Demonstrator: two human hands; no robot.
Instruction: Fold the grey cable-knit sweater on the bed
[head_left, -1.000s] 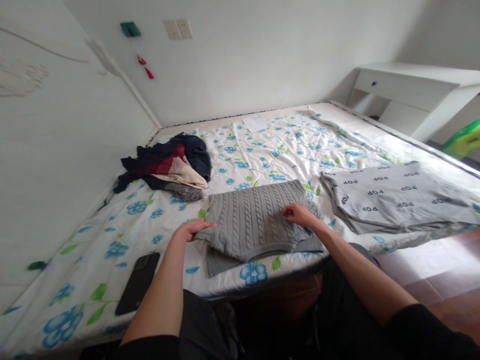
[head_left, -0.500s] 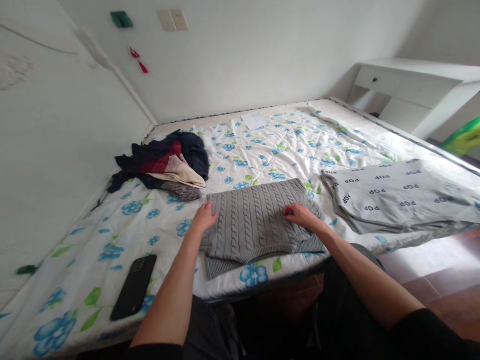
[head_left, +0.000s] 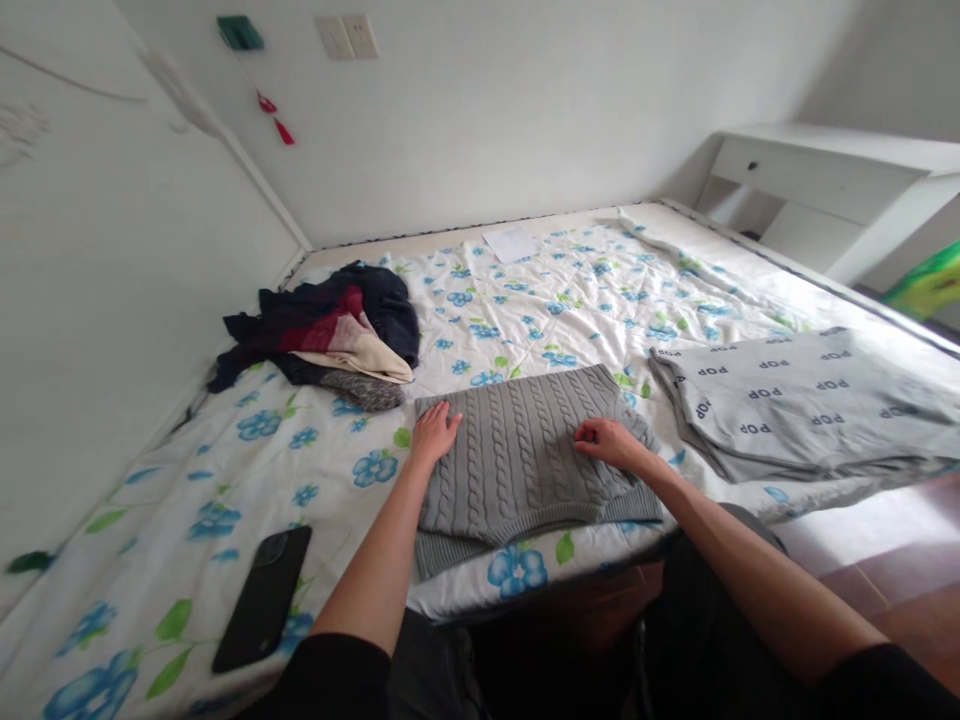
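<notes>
Head view: left hand flat, fingers spread, pressing the left edge of the folded grey cable-knit sweater on the floral bedsheet. Right hand curled, pinching the sweater's right side. Clothes pile beyond left hand, POP-print garment right of right hand, phone near-left.
</notes>
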